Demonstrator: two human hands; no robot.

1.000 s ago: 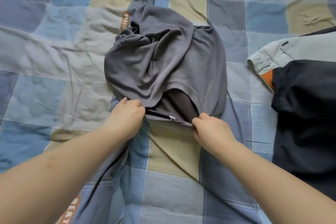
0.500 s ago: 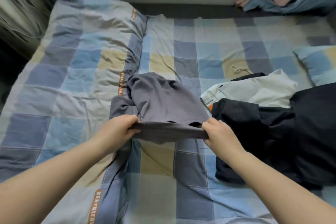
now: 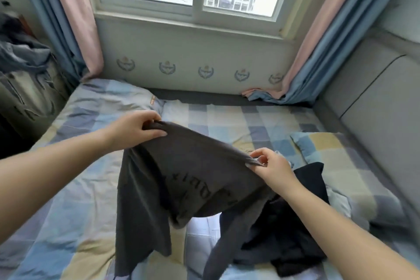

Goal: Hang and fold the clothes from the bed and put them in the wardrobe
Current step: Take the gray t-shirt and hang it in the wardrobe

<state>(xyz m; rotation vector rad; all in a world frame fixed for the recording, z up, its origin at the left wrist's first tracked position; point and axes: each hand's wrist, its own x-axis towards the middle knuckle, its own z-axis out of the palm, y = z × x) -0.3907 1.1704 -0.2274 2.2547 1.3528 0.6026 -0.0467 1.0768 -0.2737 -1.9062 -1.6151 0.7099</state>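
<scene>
- The grey T-shirt [image 3: 181,179] hangs at centre frame above the checked bed [image 3: 68,188], sleeves dangling toward the lower edge.
- The left hand [image 3: 134,129] pinches one corner of its top edge, and the right hand [image 3: 270,166] pinches the other.
- It looks light, soft and limp, so it will likely sag between the grips; holding the edge corners keeps it spread.
- A black garment [image 3: 295,223] lies at lower right.

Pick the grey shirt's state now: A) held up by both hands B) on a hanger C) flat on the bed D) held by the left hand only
A: the left hand and the right hand each pinch the top edge of the grey shirt, which hangs above the bed.
</scene>
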